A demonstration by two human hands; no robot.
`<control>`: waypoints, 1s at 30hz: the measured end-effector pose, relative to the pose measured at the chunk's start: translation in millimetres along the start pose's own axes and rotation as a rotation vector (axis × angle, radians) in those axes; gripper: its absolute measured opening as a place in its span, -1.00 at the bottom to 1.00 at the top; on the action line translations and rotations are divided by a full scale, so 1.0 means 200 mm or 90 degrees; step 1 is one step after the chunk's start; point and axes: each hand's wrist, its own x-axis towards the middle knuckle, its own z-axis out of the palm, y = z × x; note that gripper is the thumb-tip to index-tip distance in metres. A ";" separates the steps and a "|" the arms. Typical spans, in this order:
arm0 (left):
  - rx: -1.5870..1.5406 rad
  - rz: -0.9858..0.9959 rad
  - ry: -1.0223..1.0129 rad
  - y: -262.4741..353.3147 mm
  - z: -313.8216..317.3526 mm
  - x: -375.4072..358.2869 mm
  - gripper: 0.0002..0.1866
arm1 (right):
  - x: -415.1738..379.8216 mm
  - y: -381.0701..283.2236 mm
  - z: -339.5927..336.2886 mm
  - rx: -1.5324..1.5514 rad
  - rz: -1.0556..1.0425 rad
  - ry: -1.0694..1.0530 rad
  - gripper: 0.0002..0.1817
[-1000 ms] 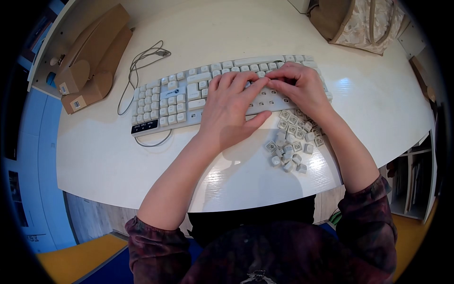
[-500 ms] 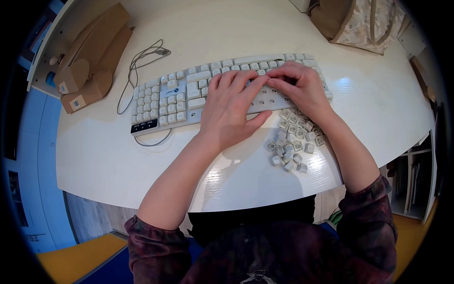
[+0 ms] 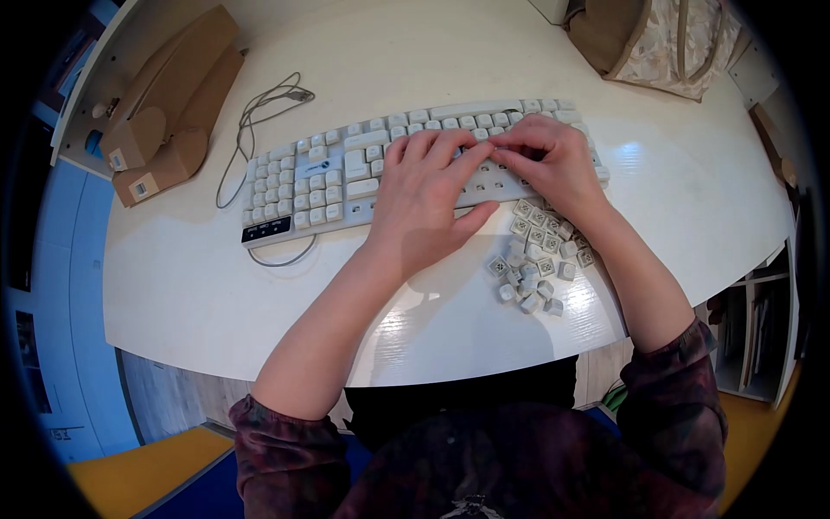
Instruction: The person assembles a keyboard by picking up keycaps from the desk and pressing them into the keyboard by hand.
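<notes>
A white keyboard (image 3: 303, 227) lies across the desk, turned so its space bar is on the far side. Bare key sockets show along its near right part. My left hand (image 3: 425, 186) rests over the middle of the keyboard, fingers spread, with its index fingertip close to the right hand's fingertips. Over the right part is my right hand (image 3: 553, 164), thumb and index finger pinched together at the keys; whatever they grip is hidden. Below the right hand, a pile of loose white keycaps (image 3: 532, 259) sits on the desk, some upside down.
The white desk (image 3: 450, 346) curves at its near edge. A grey cable (image 3: 246, 121) lies coiled left of the keyboard. Brown cardboard pieces (image 3: 173, 95) stand at the far left, and a beige patterned bag (image 3: 666, 43) is at the far right.
The keyboard has shifted very slightly to the right under my hands. Both hands keep nearly the same pose, the right one still pinching.
</notes>
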 end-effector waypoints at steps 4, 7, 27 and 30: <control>-0.002 0.003 0.007 0.00 0.00 0.00 -0.43 | -0.01 -0.02 -0.01 -0.072 -0.040 -0.001 -0.84; 0.017 0.020 0.009 -0.01 0.00 0.00 -0.45 | -0.01 -0.02 -0.04 -0.175 -0.137 -0.018 -0.80; -0.029 0.140 0.037 0.06 -0.06 0.02 -0.61 | -0.07 0.04 -0.23 0.141 -0.024 -0.121 -0.85; -0.332 0.057 -0.263 0.12 -0.08 0.00 -0.66 | -0.07 0.02 -0.24 0.135 -0.016 -0.121 -0.85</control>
